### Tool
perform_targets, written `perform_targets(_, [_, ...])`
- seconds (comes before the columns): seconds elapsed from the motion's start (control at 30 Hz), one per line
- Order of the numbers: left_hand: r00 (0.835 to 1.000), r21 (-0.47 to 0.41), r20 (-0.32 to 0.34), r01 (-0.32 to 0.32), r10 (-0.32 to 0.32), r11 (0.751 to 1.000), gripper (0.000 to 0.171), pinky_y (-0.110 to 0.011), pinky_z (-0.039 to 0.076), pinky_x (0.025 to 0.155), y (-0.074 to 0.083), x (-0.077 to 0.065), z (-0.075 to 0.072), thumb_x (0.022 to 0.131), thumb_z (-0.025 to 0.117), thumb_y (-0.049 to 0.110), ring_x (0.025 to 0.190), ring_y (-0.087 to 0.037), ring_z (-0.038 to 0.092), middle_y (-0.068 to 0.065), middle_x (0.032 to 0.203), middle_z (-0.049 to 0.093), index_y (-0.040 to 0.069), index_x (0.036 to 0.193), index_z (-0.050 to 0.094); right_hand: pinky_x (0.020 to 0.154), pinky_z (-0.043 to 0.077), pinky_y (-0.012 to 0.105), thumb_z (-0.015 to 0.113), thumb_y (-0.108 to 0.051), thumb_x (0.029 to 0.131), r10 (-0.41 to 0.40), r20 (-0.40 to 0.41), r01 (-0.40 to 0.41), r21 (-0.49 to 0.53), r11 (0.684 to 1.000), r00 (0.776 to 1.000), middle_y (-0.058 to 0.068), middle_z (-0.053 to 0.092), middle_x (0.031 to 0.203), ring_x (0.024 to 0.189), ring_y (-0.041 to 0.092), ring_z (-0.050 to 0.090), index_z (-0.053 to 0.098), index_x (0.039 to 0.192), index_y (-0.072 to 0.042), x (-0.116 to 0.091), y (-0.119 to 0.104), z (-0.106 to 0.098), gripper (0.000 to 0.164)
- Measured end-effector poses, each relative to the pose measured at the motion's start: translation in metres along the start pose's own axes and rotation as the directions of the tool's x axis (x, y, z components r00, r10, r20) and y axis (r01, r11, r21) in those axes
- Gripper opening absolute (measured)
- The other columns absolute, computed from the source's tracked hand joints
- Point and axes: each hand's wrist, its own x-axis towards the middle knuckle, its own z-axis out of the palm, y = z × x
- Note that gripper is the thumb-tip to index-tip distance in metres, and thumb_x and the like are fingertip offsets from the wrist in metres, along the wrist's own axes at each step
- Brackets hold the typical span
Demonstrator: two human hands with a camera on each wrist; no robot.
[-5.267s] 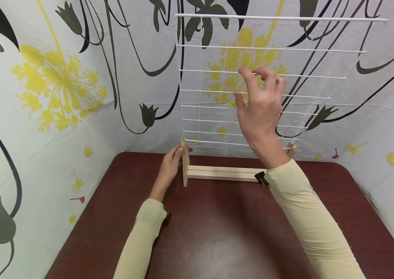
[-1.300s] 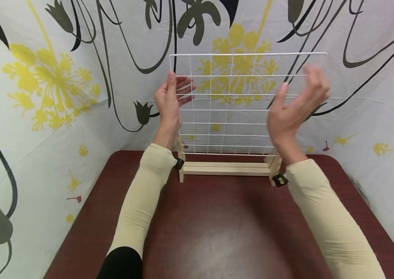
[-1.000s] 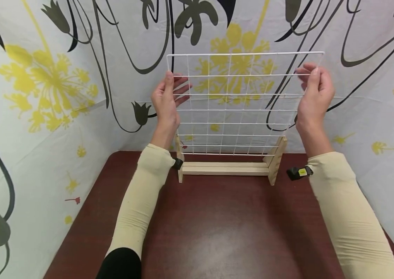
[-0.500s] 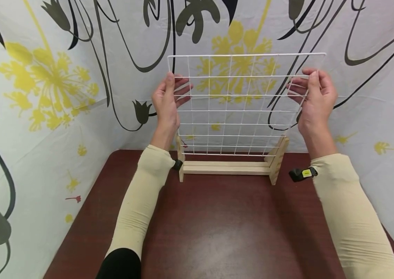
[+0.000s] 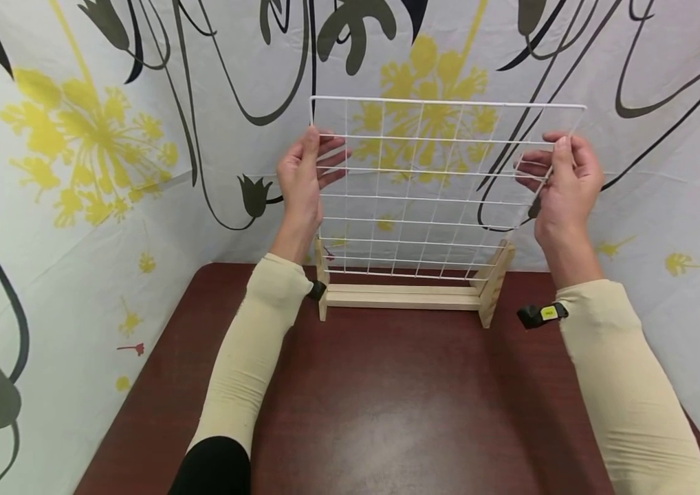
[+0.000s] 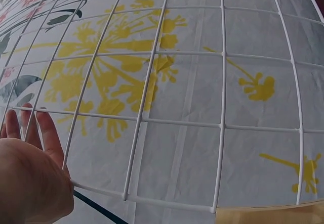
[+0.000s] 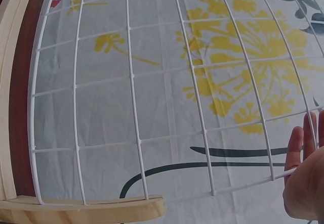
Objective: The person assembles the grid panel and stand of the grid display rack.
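Note:
A white wire grid panel (image 5: 449, 102) stands in a pale wooden stand, between a left side piece (image 5: 322, 283) and a right side piece (image 5: 496, 285) joined by a low crossbar (image 5: 402, 298). My left hand (image 5: 302, 175) holds the panel's left edge near the top, thumb in front and fingers spread behind the wires. On the opposite edge, slightly lower, my right hand (image 5: 566, 189) pinches the outer wire. The left wrist view shows the left hand (image 6: 35, 181) at the grid's edge. In the right wrist view, the panel's lower corner meets the wooden side piece (image 7: 101, 211).
The stand rests toward the back of a dark red-brown table (image 5: 387, 405). White fabric (image 5: 158, 137) printed with yellow and grey flowers rises behind the table and along its sides. A black strap device (image 5: 542, 315) sits at the right wrist.
Earlier my left hand was at the left side piece and the right hand was raised before the grid. Both then took its side edges. Lately the panel's top right corner has dipped slightly.

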Motion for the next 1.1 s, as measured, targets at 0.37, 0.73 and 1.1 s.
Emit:
perform_targets(0.37, [0.999, 0.006, -0.019, 0.029, -0.028, 1.0, 0.03, -0.036, 0.066, 0.07, -0.007, 0.004, -0.005, 0.107, 0.063, 0.038, 0.089, -0.026, 0.082, -0.007, 0.099, 0.082, 0.011, 0.101, 0.076, 0.067, 0.066, 0.035, 0.071, -0.021, 0.102, 0.037, 0.005, -0.036, -0.022, 0.999, 0.999, 0.017, 0.078, 0.083, 0.071, 0.028, 0.077, 0.068, 0.119, 0.002, 0.002, 0.003, -0.003, 0.028])
perform_targets(0.73, [0.999, -0.016, -0.038, 0.037, -0.037, 0.999, 0.029, -0.035, 0.066, 0.07, -0.015, -0.004, -0.016, 0.107, 0.064, 0.037, 0.085, -0.022, 0.082, -0.006, 0.097, 0.082, 0.011, 0.101, 0.076, 0.064, 0.065, 0.033, 0.071, -0.021, 0.102, 0.045, 0.022, -0.044, -0.045, 0.998, 0.999, 0.015, 0.077, 0.08, 0.07, 0.026, 0.077, 0.068, 0.118, 0.003, -0.003, 0.008, -0.004, 0.029])
perform_targets(1.1, [0.999, -0.005, -0.032, 0.024, -0.024, 1.0, 0.03, -0.035, 0.067, 0.072, -0.023, -0.011, -0.027, 0.108, 0.062, 0.036, 0.086, -0.022, 0.082, -0.006, 0.097, 0.082, 0.01, 0.102, 0.075, 0.061, 0.063, 0.029, 0.067, -0.023, 0.105, 0.024, 0.056, -0.017, -0.115, 0.993, 0.998, 0.012, 0.075, 0.078, 0.07, 0.023, 0.077, 0.067, 0.116, 0.004, -0.01, 0.015, -0.008, 0.029])
